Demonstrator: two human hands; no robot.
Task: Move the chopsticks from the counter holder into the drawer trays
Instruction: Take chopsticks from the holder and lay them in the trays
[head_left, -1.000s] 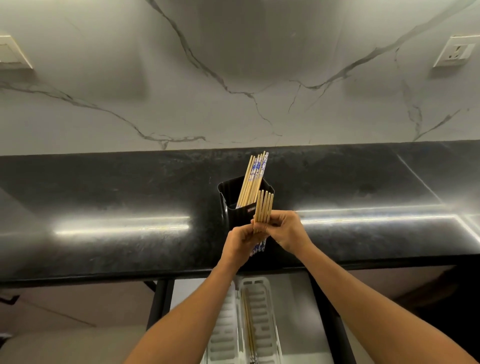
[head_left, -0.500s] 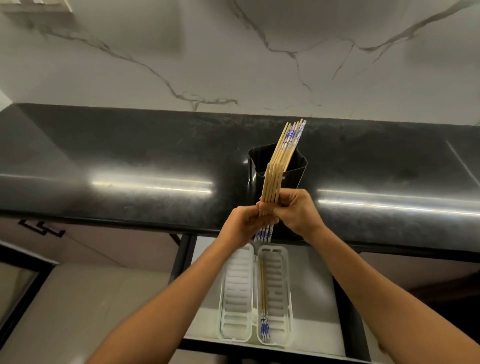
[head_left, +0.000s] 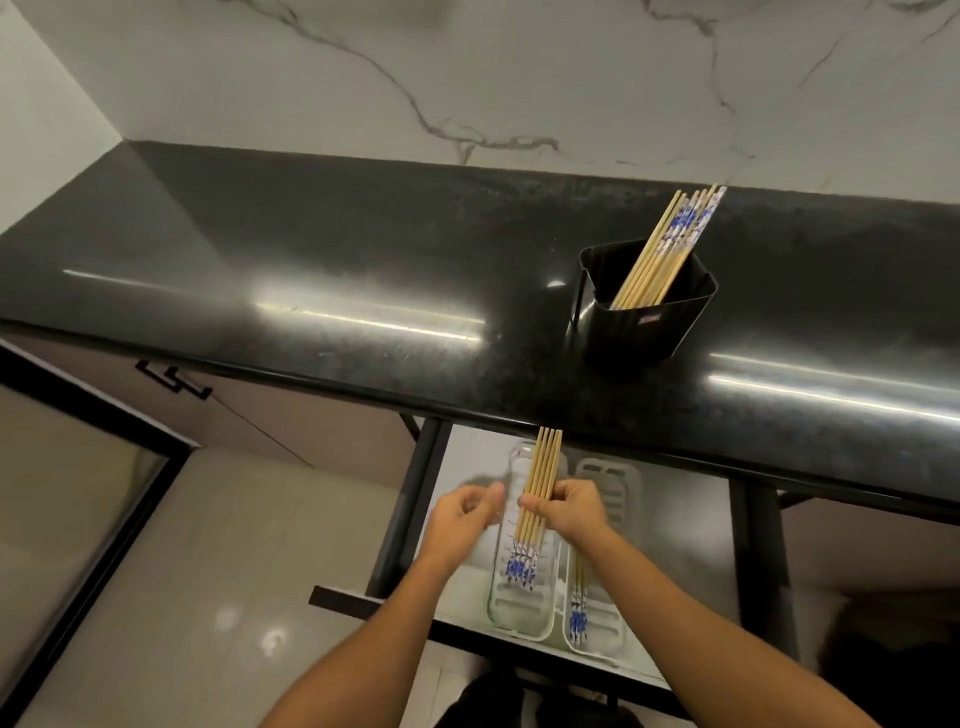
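Five wooden chopsticks (head_left: 543, 467), pinched as one flat bundle by the right hand (head_left: 569, 506), hover above the left tray (head_left: 511, 618) of two in the open drawer (head_left: 400, 514). Just beside them is the left hand (head_left: 462, 514), blurred, grip unclear. One black holder (head_left: 644, 332) stands on the counter (head_left: 363, 260).

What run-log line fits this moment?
step: place | right hand: grips chopstick bundle over left tray | left hand: empty, apart | holder: chopsticks inside

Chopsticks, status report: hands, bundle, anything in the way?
Right hand grips chopstick bundle above left tray. Left hand alongside, loosely curled, empty. More chopsticks in holder. Nothing blocks tray.
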